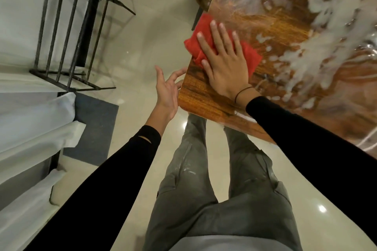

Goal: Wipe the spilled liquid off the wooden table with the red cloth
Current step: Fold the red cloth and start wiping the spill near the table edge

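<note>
Crumpled red cloth (222,47) pressed flat under spread right hand (224,61), centre of frame, near edge of glossy wooden desk (204,98). Whitish spilled liquid (318,55) to right, unwiped. Left hand (167,89) held open, fingers loose, beside desk edge, likely for catching runoff.

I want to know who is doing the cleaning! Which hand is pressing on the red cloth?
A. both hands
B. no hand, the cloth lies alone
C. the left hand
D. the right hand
D: the right hand lies flat with straight fingers on the red cloth on the wooden table, while the left hand is off the cloth, beside the table's edge.
</note>
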A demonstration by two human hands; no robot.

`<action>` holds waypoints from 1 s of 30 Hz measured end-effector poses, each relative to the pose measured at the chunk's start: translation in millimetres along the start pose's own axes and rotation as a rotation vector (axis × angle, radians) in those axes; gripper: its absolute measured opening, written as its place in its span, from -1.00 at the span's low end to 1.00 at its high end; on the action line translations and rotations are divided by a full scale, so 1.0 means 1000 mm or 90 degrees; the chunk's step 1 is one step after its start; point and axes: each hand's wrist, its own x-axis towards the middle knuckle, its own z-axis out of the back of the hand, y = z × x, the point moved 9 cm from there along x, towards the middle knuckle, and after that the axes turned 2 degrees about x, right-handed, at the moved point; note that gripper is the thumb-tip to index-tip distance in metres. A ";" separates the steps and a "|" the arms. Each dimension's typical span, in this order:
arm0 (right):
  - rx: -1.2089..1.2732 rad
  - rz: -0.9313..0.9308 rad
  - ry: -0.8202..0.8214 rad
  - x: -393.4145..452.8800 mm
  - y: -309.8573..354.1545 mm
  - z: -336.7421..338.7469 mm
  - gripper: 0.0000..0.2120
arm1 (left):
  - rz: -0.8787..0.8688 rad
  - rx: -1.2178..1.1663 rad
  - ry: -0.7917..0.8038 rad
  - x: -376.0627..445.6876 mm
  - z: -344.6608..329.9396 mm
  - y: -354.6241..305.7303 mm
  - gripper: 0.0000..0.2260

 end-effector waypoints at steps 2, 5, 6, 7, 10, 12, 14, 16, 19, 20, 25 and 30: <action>0.013 0.098 0.045 -0.039 0.029 -0.015 -0.35 | -0.004 -0.013 -0.005 0.002 -0.001 -0.001 -0.07; 0.010 0.284 0.132 -0.108 0.050 -0.038 -0.33 | -0.014 -0.013 -0.026 0.002 0.000 -0.002 -0.08; 0.007 0.327 0.151 -0.122 0.049 -0.041 -0.33 | -0.019 0.000 -0.038 0.001 -0.001 -0.001 -0.10; 0.004 0.359 0.162 -0.128 0.045 -0.043 -0.34 | -0.026 0.014 -0.052 0.001 -0.002 -0.001 -0.13; 0.007 0.348 0.145 -0.106 0.012 -0.035 -0.36 | -0.063 0.048 -0.089 -0.001 -0.008 -0.003 -0.27; 0.009 0.229 0.082 -0.071 -0.022 -0.019 -0.38 | -0.093 0.085 -0.130 -0.003 -0.014 -0.004 -0.35; -0.001 0.085 0.019 -0.044 -0.052 -0.002 -0.39 | -0.137 0.211 -0.211 -0.006 -0.020 -0.008 -0.44; -0.002 -0.031 -0.010 -0.036 -0.064 0.008 -0.39 | -0.193 0.373 -0.304 -0.010 -0.025 -0.013 -0.55; 0.009 -0.078 -0.008 -0.061 -0.047 0.004 -0.38 | -0.263 0.497 -0.389 -0.015 -0.031 -0.015 -0.58; 0.014 -0.043 0.010 -0.079 -0.035 -0.002 -0.37 | -0.279 0.519 -0.403 -0.015 -0.032 -0.016 -0.57; 0.004 0.229 0.134 -0.170 -0.015 -0.031 -0.37 | -0.277 0.579 -0.452 -0.014 -0.034 -0.017 -0.48; 0.002 0.243 0.112 -0.141 -0.061 -0.017 -0.37 | -0.279 0.603 -0.463 -0.008 -0.032 -0.017 -0.46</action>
